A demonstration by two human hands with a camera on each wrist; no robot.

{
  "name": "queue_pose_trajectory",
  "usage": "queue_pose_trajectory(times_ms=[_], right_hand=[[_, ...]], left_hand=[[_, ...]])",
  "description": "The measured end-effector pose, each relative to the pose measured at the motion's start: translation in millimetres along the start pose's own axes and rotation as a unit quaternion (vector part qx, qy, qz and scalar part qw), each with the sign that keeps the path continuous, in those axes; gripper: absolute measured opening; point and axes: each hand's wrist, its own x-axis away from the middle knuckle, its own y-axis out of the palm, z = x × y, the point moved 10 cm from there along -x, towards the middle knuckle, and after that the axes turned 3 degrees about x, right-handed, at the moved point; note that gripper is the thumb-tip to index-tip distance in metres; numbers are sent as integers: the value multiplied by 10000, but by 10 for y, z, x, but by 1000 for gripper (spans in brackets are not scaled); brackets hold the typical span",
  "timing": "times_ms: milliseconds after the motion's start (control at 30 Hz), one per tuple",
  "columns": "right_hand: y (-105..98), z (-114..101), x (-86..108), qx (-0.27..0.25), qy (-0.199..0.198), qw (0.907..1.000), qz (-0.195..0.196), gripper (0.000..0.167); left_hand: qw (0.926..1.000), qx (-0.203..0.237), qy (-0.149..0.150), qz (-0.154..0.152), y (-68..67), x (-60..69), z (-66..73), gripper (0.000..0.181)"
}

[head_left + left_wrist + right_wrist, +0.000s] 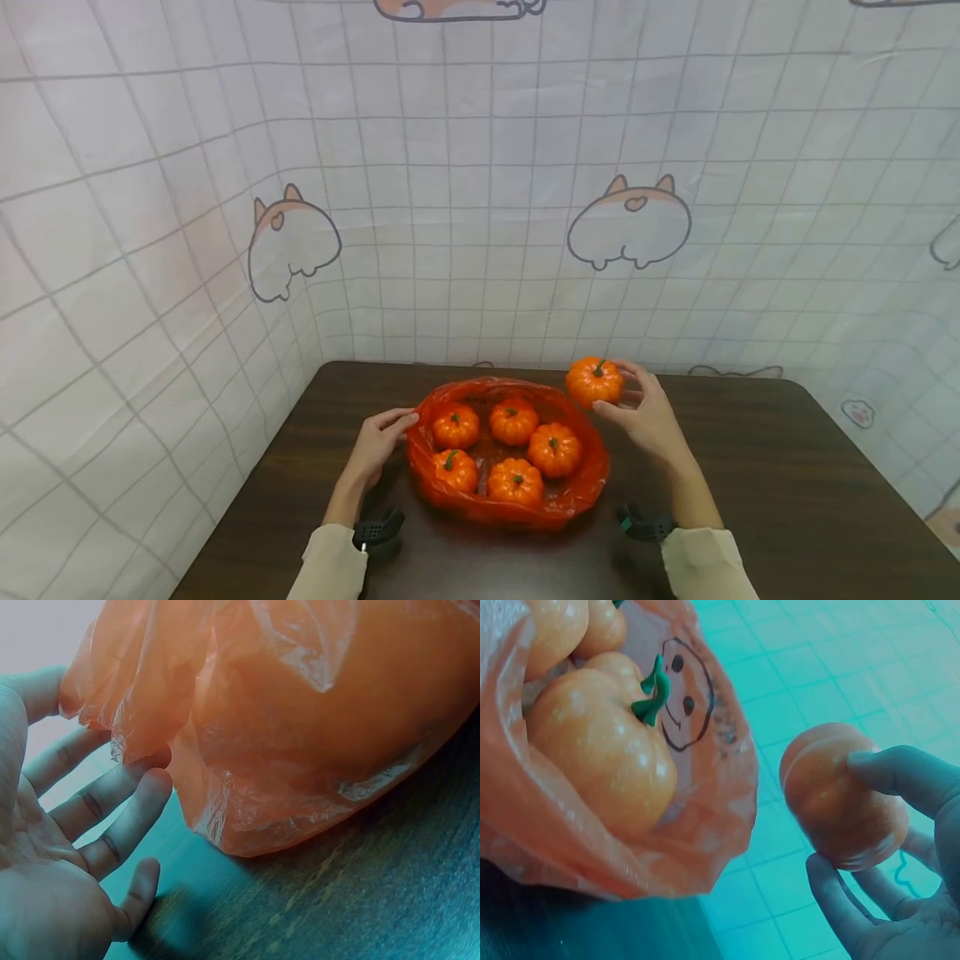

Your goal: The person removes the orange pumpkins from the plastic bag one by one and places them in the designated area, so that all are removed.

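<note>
An open red plastic bag (510,512) stands on the table with several small orange pumpkins (555,450) inside. My left hand (375,446) pinches the bag's left rim between thumb and fingers; in the left wrist view the thin film (150,675) hangs over the fingers of that hand (67,847). Above the bag's back right rim, my right hand (648,412) holds one pumpkin (594,382) by its side. The right wrist view has this pumpkin (840,799) between the thumb and fingers of the hand (907,885), apart from the bag (705,862).
The dark wooden table (787,500) extends to both sides of the bag. Behind and to the left hangs a white gridded cloth (480,208) with animal drawings. A smiling face is drawn on the bag, visible in the right wrist view. Dark bands circle both wrists.
</note>
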Motion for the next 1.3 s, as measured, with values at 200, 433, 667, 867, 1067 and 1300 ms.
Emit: queue_pose_trajectory(times_ms=[200, 433, 667, 867, 1067, 1300], right_hand=[[-38, 165, -45, 175, 84, 9998, 20, 78], [-138, 397, -36, 394, 360, 9985, 146, 80], [-203, 674, -37, 304, 652, 9970, 270, 83], [-209, 883, -34, 336, 856, 9954, 273, 84], [-170, 1024, -15, 478, 1056, 9932, 142, 82], [-142, 1085, -14, 574, 1155, 9916, 104, 82]], left_hand=[[10000, -42, 20, 61, -15, 18, -5, 38], [10000, 52, 14, 34, 8, 22, 1, 36], [9999, 152, -14, 57, -3, 23, -5, 36], [9998, 197, -34, 22, -4, 19, -10, 38], [9997, 225, -78, 58, 0, 21, -17, 36], [9998, 181, -68, 47, -1, 17, -6, 35]])
